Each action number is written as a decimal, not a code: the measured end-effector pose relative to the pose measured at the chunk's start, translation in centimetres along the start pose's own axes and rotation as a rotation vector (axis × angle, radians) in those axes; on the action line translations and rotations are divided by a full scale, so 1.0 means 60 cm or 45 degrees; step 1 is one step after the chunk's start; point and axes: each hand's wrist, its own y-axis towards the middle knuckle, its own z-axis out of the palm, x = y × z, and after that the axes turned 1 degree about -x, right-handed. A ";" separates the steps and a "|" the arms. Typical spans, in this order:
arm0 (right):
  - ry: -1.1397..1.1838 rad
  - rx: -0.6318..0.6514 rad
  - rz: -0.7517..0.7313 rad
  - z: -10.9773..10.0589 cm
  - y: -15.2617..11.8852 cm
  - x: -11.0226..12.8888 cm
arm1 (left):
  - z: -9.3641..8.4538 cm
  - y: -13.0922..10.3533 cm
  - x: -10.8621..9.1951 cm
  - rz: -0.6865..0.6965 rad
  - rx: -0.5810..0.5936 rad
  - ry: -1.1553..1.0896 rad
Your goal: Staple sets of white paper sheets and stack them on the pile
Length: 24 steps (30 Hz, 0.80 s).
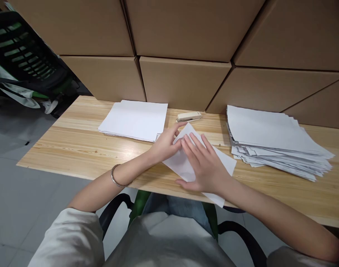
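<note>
White paper (226,162) lies slanted on the wooden table near its front edge, one corner hanging over the edge. My left hand (167,144) is at the paper's upper left side, its thumb and fingers curled around the edge and holding it. Spread flat across the middle of the paper is my right hand (204,165), pressing on it with fingers apart. Just beyond the paper's far corner sits a beige stapler (188,116), touched by neither palm. A bracelet circles my left forearm.
A low stack of white sheets (137,118) lies at the back left, and a thicker, uneven stack (272,129) at the right. Cardboard boxes (183,83) form a wall behind the table (66,148). A black chair (24,55) and part of a person are at the far left.
</note>
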 end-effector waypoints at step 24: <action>-0.401 -0.193 0.405 -0.101 -0.013 -0.119 | -0.034 0.018 0.020 0.122 -0.653 -0.055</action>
